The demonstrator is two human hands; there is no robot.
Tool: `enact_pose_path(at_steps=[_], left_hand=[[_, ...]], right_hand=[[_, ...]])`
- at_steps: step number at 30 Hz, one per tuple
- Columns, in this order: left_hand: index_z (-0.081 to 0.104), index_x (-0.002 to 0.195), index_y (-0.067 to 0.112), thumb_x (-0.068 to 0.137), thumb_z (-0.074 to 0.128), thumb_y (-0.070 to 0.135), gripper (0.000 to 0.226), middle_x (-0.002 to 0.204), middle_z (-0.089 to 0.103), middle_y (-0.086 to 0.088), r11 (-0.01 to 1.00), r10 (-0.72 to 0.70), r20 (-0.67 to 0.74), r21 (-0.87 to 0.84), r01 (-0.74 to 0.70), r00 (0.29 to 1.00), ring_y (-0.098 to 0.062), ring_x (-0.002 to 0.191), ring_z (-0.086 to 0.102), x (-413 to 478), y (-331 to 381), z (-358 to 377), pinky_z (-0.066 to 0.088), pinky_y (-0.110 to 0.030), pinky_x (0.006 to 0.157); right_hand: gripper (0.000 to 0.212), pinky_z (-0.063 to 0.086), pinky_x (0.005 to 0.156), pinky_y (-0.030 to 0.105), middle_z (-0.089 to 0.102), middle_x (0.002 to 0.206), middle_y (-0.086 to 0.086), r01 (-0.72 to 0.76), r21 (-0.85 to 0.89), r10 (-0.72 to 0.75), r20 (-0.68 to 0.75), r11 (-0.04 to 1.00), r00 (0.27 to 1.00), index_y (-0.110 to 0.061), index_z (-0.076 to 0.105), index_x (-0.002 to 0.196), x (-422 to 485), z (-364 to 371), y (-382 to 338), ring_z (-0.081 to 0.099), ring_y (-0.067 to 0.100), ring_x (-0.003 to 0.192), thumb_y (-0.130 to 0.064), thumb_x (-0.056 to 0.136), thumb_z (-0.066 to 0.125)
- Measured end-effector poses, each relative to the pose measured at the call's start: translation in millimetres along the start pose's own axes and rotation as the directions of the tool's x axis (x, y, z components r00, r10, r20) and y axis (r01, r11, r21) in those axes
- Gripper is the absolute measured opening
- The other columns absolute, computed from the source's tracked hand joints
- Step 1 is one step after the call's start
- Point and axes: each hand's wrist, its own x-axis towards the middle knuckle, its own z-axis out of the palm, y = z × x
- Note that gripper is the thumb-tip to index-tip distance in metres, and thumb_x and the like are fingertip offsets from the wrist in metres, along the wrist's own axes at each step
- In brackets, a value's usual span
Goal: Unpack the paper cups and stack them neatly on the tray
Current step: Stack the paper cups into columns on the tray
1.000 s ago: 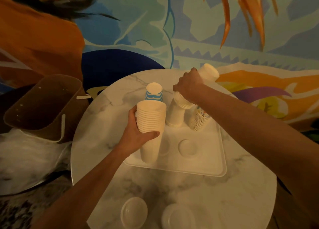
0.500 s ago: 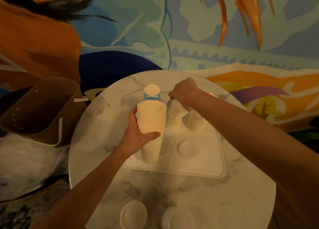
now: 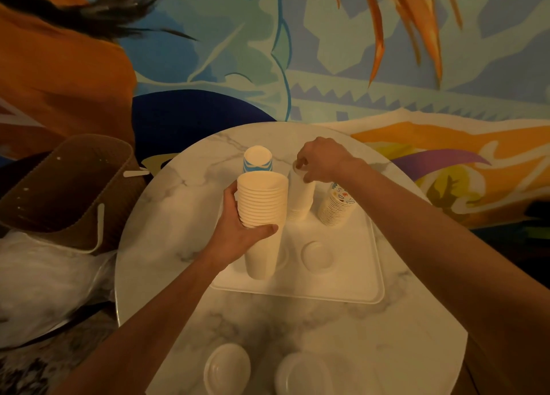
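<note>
left hand (image 3: 238, 234) wrapped round tall cup stack (image 3: 263, 216), axis upright, at tray (image 3: 342, 284) front-left corner — base touching or just above it, cannot tell | right hand (image 3: 323, 159) pinching top of inverted stack (image 3: 300, 201), just beyond-right | stacks nearly touching

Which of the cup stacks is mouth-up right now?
The plain white stack in the left hand, its rims facing up. The blue-striped stack, the middle stack under the right hand and the patterned stack stand upside down.
</note>
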Motion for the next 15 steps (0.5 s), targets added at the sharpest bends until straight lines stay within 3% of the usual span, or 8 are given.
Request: enact_pose_path(at_steps=[4,7,9,11,13,15], left_hand=[[0.024,0.132,0.029,0.054,0.082,0.019,0.098,0.12,0.049,0.02,1.0,0.011,0.004,-0.001,-0.011,1.0,0.012,0.103,0.054,-1.6,7.9,5.6,0.05,-0.016,0.079],[0.022,0.135,0.028,0.057,0.086,0.012,0.102,0.123,0.049,0.016,0.999,0.04,0.024,0.009,-0.041,0.999,0.006,0.108,0.053,-2.5,20.7,11.2,0.051,-0.02,0.085],[0.02,0.138,0.025,0.059,0.087,0.012,0.105,0.128,0.046,0.01,0.997,0.077,0.028,0.022,-0.077,0.997,-0.003,0.115,0.051,-0.3,30.9,17.1,0.049,-0.026,0.09],[0.017,0.141,0.023,0.061,0.086,0.009,0.106,0.129,0.043,0.011,0.993,0.109,0.021,0.037,-0.109,0.994,-0.006,0.118,0.047,4.1,42.3,25.4,0.048,-0.027,0.093],[0.017,0.142,0.021,0.062,0.085,0.008,0.105,0.125,0.043,0.017,0.988,0.147,0.01,0.052,-0.147,0.989,0.001,0.114,0.048,8.7,52.7,35.0,0.048,-0.017,0.088],[0.019,0.141,0.02,0.062,0.084,0.007,0.103,0.124,0.043,0.017,0.985,0.164,-0.006,0.048,-0.164,0.986,0.005,0.109,0.048,11.6,61.0,44.6,0.047,-0.011,0.082]], right_hand=[[0.042,0.043,0.083,0.031,0.06,0.121,0.004,-0.007,0.103,0.008,-0.015,0.995,1.0,-0.021,0.061,0.122,-7.7,3.3,4.0,0.053,0.023,0.108,-0.03,0.082,0.069],[0.036,0.042,0.089,0.027,0.062,0.121,0.003,-0.018,0.44,0.068,-0.097,0.898,0.993,-0.018,0.061,0.121,-24.4,4.0,8.9,0.056,0.018,0.108,-0.029,0.086,0.064],[0.031,0.045,0.09,0.026,0.064,0.116,0.002,-0.037,0.733,0.196,-0.133,0.679,0.971,-0.016,0.063,0.117,-37.1,3.6,11.4,0.059,0.015,0.104,-0.027,0.088,0.062],[0.024,0.049,0.092,0.03,0.066,0.114,0.003,-0.054,0.922,0.266,-0.054,0.383,0.962,-0.016,0.063,0.112,-50.4,4.3,13.1,0.062,0.017,0.103,-0.025,0.091,0.058],[0.019,0.051,0.094,0.034,0.066,0.112,0.007,-0.096,0.981,0.259,0.051,0.166,0.965,-0.016,0.061,0.107,-63.5,8.5,14.1,0.063,0.021,0.104,-0.026,0.094,0.053],[0.026,0.048,0.098,0.039,0.066,0.112,0.006,-0.122,0.99,0.237,0.103,0.068,0.966,-0.015,0.06,0.111,-73.9,16.1,13.7,0.062,0.023,0.106,-0.032,0.095,0.049]])
